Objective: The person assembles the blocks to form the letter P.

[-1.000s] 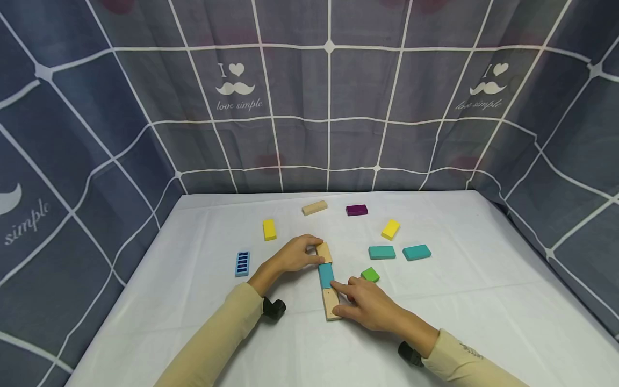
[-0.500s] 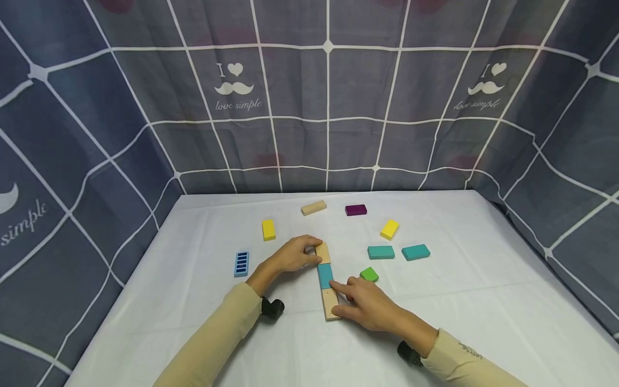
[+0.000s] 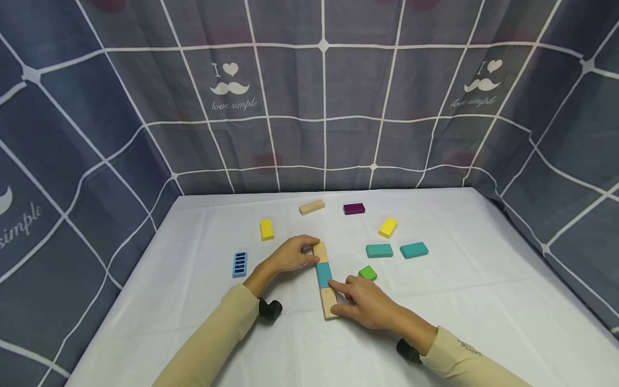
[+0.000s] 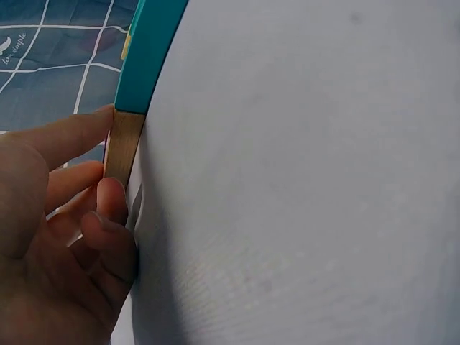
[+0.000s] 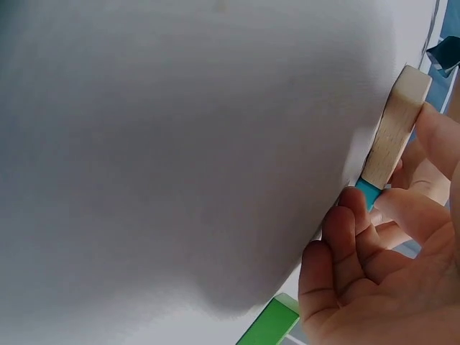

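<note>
Three blocks lie end to end in a line on the table: a far wooden block (image 3: pixel 320 250), a blue block (image 3: pixel 323 275) and a near wooden block (image 3: pixel 329 304). My left hand (image 3: pixel 293 253) holds the far wooden block, its index finger at the far end and its thumb beside the joint with the blue one. With index finger and thumb extended, my right hand (image 3: pixel 366 302) touches the line's right side. In the right wrist view the thumb meets the near wooden block (image 5: pixel 395 126) and the index finger reaches the blue block (image 5: pixel 369 192); the other fingers are curled.
Around the line lie a green block (image 3: pixel 367 273), two teal blocks, two yellow blocks, a purple block (image 3: pixel 354 208), a loose wooden block (image 3: pixel 311 207) and a light-blue piece with dark slots (image 3: pixel 239 264). Checked curtains (image 3: pixel 290 145) border the white table (image 3: pixel 203 231).
Hands and blocks hold the same positions relative to each other. The head view has shifted slightly, so everything sits a little further left in the picture.
</note>
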### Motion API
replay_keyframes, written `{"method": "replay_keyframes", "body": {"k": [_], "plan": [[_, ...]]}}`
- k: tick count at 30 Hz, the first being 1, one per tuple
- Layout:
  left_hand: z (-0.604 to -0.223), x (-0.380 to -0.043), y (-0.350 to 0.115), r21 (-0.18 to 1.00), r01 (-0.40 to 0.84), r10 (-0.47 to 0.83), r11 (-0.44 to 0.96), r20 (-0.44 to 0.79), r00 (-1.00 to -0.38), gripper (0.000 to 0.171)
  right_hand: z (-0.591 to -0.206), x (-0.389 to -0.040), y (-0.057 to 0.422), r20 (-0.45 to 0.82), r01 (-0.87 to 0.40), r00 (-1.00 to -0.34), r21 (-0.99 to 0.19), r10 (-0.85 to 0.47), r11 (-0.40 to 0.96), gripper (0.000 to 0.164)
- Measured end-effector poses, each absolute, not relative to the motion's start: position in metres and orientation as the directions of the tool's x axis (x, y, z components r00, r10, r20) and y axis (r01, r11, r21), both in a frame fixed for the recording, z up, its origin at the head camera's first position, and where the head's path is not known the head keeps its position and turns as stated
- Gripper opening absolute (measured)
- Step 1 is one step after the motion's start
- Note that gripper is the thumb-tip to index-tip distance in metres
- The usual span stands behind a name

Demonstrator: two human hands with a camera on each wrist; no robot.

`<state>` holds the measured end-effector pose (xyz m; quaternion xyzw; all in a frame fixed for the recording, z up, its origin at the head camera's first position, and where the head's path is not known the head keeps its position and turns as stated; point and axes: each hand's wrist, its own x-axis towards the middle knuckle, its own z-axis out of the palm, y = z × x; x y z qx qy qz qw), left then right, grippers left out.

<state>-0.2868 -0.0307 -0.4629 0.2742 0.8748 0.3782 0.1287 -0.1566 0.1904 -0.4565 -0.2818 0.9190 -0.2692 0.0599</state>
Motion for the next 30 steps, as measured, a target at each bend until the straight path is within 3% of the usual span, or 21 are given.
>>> {"method": "replay_keyframes", "body": {"k": [9,16,23,30], "plan": [[-0.457,-0.283,-0.041,0.727,0.384,0.538,0.57,0.022,-0.842,0.059,-0.458,-0.157,0.19,0.043,-0.483,-0.837,-0.526,-0.546,0.7,0.059],[-0.434,-0.278,-0.105,0.744,0.368,0.434,0.557,0.117,-0.894,0.066,-0.459,-0.156,0.19,0.055,-0.49,-0.837,-0.519,-0.544,0.701,0.06],[-0.433,-0.271,-0.19,0.782,0.178,0.347,0.597,-0.052,-0.936,0.068,-0.458,-0.157,0.19,0.06,-0.5,-0.831,-0.52,-0.554,0.693,0.059],[-0.45,-0.265,-0.219,0.808,0.109,0.379,0.579,-0.148,-0.914,0.072,-0.457,-0.157,0.19,0.04,-0.49,-0.833,-0.517,-0.552,0.702,0.059]]}}
